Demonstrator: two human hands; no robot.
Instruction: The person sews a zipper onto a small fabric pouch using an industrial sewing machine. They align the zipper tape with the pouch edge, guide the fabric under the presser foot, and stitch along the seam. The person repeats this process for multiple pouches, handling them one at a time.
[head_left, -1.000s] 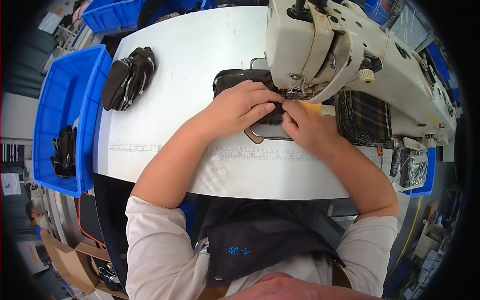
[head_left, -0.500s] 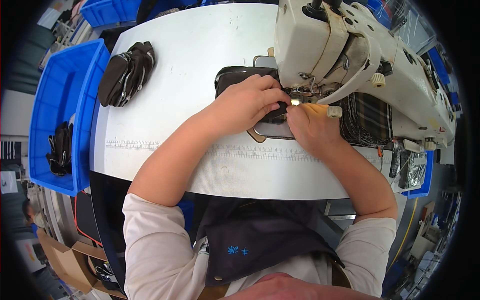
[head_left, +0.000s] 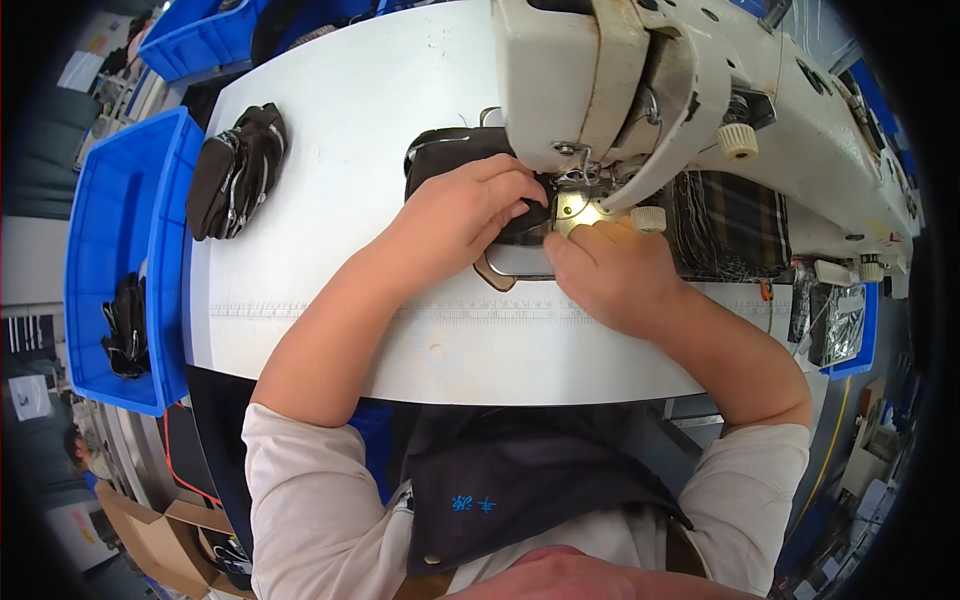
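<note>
Fingers of my left hand (head_left: 467, 208) are curled on a dark brown zippered pouch piece (head_left: 435, 150), left of the needle and presser foot of a white sewing machine (head_left: 545, 90). Part of the piece is hidden under that hand. My right hand (head_left: 610, 265) is curled just right of the piece, below the lit metal needle plate (head_left: 578, 210); I cannot make out what, if anything, its fingertips hold. A stack of dark plaid fabric pieces (head_left: 730, 225) lies right of that hand.
A pile of zippered pouches (head_left: 230, 180) lies on the white worktable (head_left: 340, 120). A blue bin (head_left: 165, 230) with dark items stands left; another blue bin (head_left: 200, 45) sits behind. Clear plastic packets (head_left: 838, 325) lie at the right. A co-worker (head_left: 85, 450) is partly visible at far left.
My right hand has drawn slightly down and away from the needle, uncovering the lit plate. My left hand stays on the dark piece, slightly shifted, as the whole view moved a little.
</note>
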